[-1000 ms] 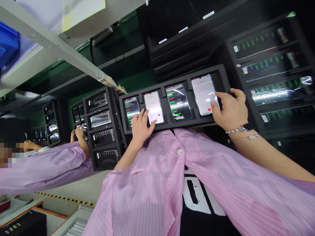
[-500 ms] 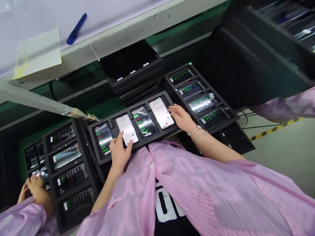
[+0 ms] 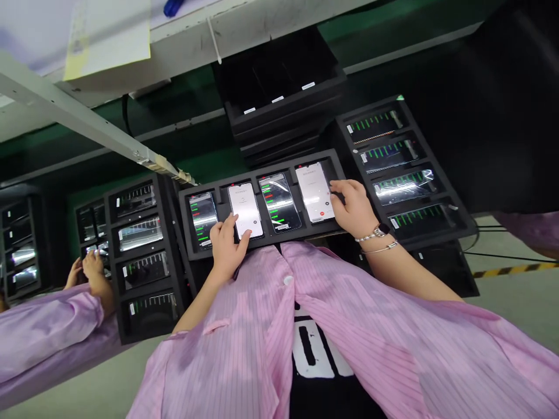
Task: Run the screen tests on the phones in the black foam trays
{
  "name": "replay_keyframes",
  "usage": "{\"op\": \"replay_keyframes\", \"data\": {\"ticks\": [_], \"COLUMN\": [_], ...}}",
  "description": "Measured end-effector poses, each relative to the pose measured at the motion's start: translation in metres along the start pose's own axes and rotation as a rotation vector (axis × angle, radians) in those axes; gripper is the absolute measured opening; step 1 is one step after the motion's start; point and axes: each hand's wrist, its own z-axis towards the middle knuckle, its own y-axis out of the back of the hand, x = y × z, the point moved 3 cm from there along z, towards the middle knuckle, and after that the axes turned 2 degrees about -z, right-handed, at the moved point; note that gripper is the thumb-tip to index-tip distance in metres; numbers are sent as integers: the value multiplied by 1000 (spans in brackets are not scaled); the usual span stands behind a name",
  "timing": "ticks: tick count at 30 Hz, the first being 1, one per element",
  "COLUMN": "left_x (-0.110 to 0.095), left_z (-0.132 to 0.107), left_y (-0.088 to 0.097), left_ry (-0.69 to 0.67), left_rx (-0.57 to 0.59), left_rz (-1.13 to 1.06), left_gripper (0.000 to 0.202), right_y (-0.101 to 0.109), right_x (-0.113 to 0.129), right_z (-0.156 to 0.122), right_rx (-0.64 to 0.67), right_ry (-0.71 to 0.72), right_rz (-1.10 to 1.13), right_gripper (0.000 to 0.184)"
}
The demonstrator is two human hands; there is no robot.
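Observation:
A black tray [image 3: 257,239] in front of my body holds several phones in separate slots. Two screens are white: one on the second phone from left [image 3: 245,209], the other on the rightmost phone [image 3: 315,189]. The leftmost phone [image 3: 203,218] and the third phone [image 3: 280,201] show green and red lines on dark screens. My left hand [image 3: 227,247] rests at the lower left of the second phone, thumb and fingers apart over its edge. Beside the rightmost phone's right edge is my right hand [image 3: 353,206], fingers stretched and thumb apart, gripping nothing.
More phone trays stand at the right [image 3: 449,174] and left [image 3: 111,273]. Behind is a stack of black trays [image 3: 279,64], under a white shelf edge [image 3: 262,38]. A slanted metal bar [image 3: 100,134] crosses from the left. A co-worker's hands [image 3: 91,267] work at far left.
The camera view has shifted, so the tray sits farther right in the picture. My right thumb shows more clearly now. A small round mark has appeared on the second phone's white screen.

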Motion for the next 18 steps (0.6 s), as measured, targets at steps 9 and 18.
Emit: {"op": "replay_keyframes", "data": {"ticks": [9, 18], "left_x": [-2, -6], "left_z": [0, -2], "left_y": [-2, -2], "left_ry": [-34, 25], "left_rx": [1, 95], "left_rz": [54, 123], "left_gripper": [53, 53], "right_y": [-10, -11], "right_x": [-23, -15], "right_z": [56, 80], "right_rx": [-52, 27], "right_ry": [76, 25], "right_rz": [-184, -180], "right_gripper": [33, 32]}}
